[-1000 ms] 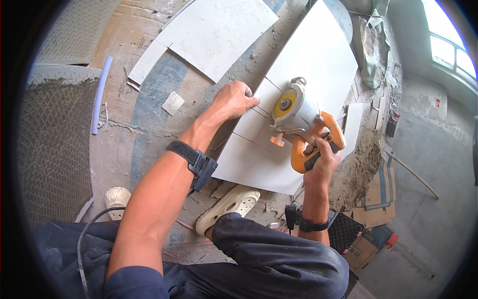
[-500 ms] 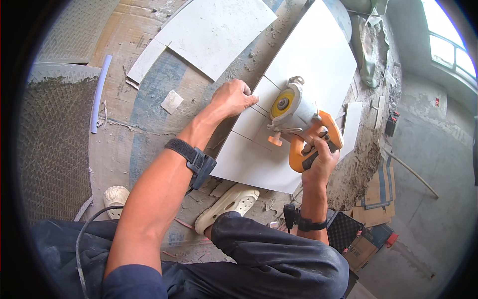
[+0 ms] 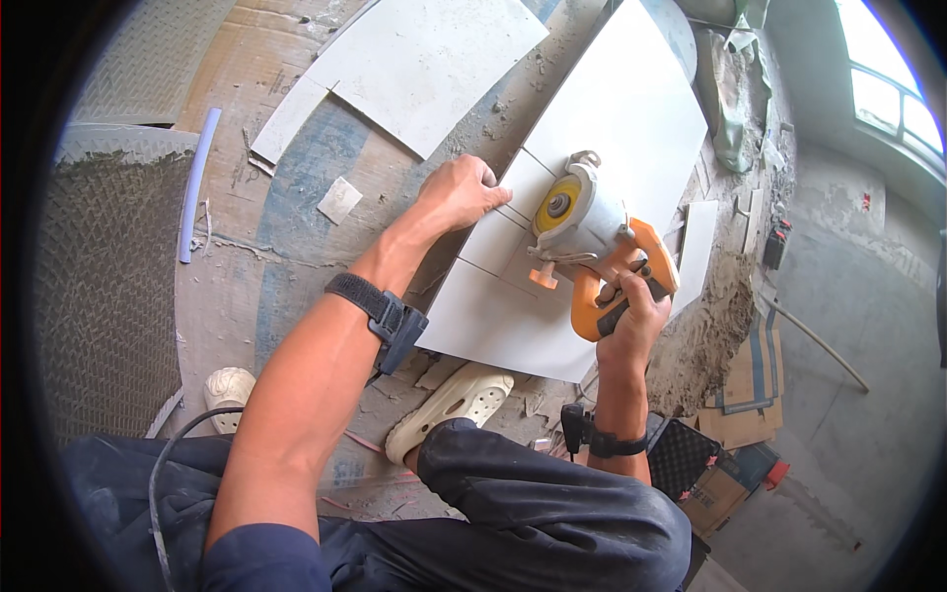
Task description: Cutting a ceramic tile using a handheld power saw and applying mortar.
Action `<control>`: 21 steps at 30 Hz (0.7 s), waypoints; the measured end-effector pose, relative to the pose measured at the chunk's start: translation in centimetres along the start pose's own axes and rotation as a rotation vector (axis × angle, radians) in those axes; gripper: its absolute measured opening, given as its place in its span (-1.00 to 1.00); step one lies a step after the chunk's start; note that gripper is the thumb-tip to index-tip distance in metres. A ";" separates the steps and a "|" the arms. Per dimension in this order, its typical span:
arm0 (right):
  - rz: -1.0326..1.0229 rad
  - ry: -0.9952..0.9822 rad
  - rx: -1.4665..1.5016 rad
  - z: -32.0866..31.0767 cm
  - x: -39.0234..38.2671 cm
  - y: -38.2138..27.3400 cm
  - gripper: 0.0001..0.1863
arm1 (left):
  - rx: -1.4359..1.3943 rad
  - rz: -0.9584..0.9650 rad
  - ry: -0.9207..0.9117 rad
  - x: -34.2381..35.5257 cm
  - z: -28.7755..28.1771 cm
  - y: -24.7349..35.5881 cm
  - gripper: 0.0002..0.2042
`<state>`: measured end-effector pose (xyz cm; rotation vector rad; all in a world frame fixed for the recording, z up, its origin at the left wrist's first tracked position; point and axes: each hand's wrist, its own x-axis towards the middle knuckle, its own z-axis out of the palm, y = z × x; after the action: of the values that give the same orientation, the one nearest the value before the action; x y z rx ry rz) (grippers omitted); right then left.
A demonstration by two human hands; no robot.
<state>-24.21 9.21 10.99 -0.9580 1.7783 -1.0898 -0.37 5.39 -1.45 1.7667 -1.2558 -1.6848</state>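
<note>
My right hand is wrapped around the orange-and-black handle of a handheld tile saw. The saw has a grey metal guard and a yellow disc, and it sits on a large white tile. Several straight cuts run in from the tile's left edge, and thin reddish lines are marked on its face below the saw. At that same edge, just left of the disc, my left hand has its fingers curled, with thumb and fingertips pinching the tile's rim. The fingertips are partly hidden.
Another white tile with a notched corner lies at the upper left. A small tile scrap and a lilac strip are on the dusty cardboard-covered floor. A narrow tile strip, rubble and cardboard boxes are to the right.
The saw and my right hand have shifted very slightly left across the tile. My left hand stays at the tile's edge.
</note>
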 end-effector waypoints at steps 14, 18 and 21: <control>-0.013 -0.034 0.041 -2.4 -2.5 -4.0 -0.81 | -0.113 0.008 -0.010 -0.4 0.2 -1.5 -0.63; 0.013 -0.016 0.036 -3.3 -4.7 -4.1 -0.79 | -0.228 0.027 -0.024 -1.4 0.7 -2.1 -0.67; 0.041 0.019 0.005 -3.6 -6.2 -3.1 -0.76 | -0.222 -0.034 -0.087 -2.2 0.7 -2.6 -0.67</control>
<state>-24.62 14.76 16.41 -0.9072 1.8015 -1.0803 0.16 8.73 -2.36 1.6073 -1.0333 -1.8590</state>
